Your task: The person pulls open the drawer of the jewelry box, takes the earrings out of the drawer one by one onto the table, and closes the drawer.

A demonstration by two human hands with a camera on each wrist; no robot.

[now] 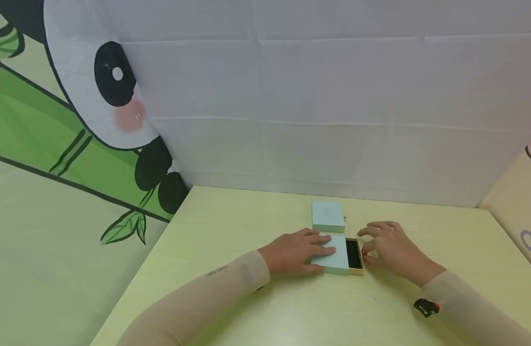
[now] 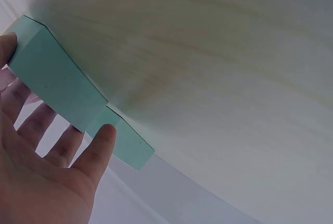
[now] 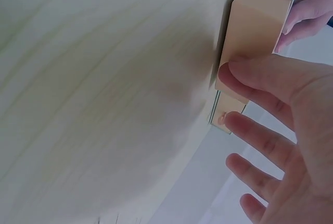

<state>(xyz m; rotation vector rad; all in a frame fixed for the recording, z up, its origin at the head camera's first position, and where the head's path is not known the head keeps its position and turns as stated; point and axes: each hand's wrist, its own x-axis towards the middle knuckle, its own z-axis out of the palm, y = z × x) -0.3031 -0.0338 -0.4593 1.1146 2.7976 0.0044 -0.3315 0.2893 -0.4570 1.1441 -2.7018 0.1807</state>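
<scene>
A pale mint-green drawer box lies on the table. Its tan inner drawer, with a black lining, sticks out partway on the right. My left hand rests across the sleeve with straight, spread fingers on top and the thumb along its near side. At the drawer's front face is my right hand; in the right wrist view its thumb and index fingertip pinch together at the middle of the tan front. Whatever sits between those fingertips is hidden. The other right fingers are spread apart.
A second mint-green box, closed, stands just behind the first, with a small tab on its right side. The light wood-grain table ends at a white cloth backdrop. A panda-and-bamboo printed cloth hangs at left.
</scene>
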